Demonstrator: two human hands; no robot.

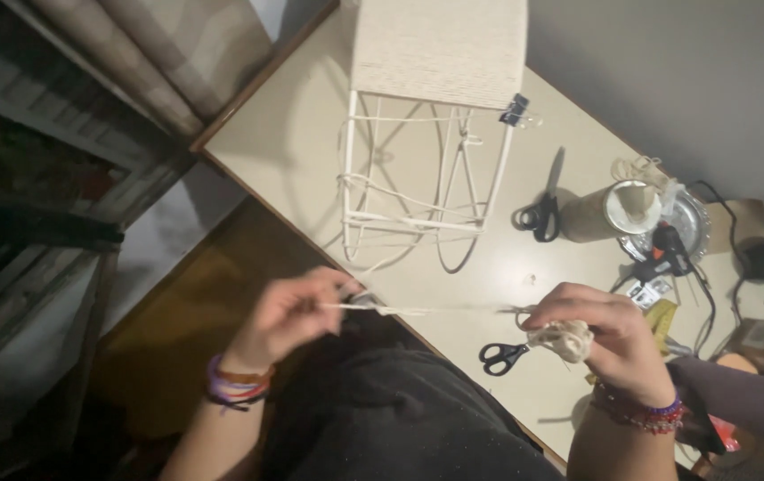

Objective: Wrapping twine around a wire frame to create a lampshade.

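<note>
My left hand (297,316) pinches the end of a pale cord (418,310) that stretches taut across to my right hand (609,334). That hand is closed around a small bundle of the same cord (564,338). Both hands hover over the near edge of the cream table (293,134). Beyond them stands a white wire frame (413,191), its upper part wrapped in a band of wound cord (440,44), with a black binder clip (516,110) at the band's lower right corner.
Small black scissors (502,356) lie just below my right hand; larger black scissors (542,209) lie further back. A cord spool (609,212), a glue gun (662,254) on a metal dish and cables crowd the right. Wooden floor lies to the left.
</note>
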